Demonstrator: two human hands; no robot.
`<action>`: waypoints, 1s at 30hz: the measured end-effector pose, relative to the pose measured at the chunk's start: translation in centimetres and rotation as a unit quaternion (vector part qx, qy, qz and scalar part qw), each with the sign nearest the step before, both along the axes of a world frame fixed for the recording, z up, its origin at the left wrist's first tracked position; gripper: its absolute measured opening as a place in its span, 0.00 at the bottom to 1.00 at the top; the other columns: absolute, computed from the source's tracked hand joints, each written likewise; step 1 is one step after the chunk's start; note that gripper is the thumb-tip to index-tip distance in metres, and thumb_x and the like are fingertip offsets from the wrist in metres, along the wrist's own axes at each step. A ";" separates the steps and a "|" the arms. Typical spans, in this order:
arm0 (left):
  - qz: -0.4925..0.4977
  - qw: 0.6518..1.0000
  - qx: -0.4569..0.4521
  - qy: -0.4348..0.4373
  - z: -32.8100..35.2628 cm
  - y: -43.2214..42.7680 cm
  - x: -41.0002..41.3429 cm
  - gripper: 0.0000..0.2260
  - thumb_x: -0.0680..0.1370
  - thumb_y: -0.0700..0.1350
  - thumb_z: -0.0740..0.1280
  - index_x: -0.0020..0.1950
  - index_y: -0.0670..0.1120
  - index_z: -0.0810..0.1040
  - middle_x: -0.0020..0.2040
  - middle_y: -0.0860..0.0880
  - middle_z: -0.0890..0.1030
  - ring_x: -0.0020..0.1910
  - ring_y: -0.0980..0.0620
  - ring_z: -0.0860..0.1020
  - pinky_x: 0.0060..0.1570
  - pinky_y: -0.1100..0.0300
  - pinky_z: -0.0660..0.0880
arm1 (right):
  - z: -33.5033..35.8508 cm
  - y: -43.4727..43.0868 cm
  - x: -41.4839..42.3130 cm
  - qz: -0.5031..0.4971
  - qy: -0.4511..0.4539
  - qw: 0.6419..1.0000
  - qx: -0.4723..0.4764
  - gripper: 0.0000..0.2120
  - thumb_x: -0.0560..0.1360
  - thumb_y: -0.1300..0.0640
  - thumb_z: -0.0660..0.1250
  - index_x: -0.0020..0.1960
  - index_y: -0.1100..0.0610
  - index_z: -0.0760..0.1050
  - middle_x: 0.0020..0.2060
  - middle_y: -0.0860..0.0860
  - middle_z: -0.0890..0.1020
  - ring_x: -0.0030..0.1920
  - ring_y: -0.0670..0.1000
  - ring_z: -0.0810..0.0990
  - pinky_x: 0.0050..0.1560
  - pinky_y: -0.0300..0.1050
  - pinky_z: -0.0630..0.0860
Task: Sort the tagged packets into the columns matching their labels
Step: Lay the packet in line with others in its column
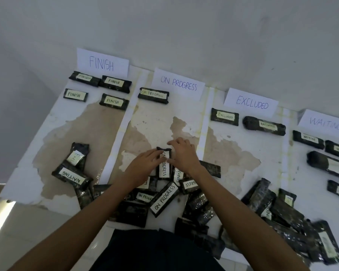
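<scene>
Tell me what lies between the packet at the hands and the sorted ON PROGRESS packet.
Nothing lies there. The head view shows only bare, stained surface between the near packet and the sorted ON PROGRESS packet.
</scene>
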State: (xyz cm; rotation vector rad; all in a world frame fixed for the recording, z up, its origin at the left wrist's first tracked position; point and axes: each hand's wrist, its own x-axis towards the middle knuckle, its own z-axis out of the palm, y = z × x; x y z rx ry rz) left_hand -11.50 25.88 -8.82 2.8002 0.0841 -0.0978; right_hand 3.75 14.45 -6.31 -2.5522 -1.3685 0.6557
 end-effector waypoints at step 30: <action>0.045 0.999 0.000 -0.022 0.1 5.8 15.9 0.25 0.67 0.50 0.68 0.60 0.41 0.74 0.55 0.42 0.76 0.50 0.42 0.75 0.48 0.49 0.74 | -3.1 -2.6 7.6 -0.210 0.057 0.962 0.166 0.18 0.73 0.59 0.67 0.62 0.59 0.72 0.54 0.55 0.74 0.57 0.53 0.69 0.60 0.48 0.70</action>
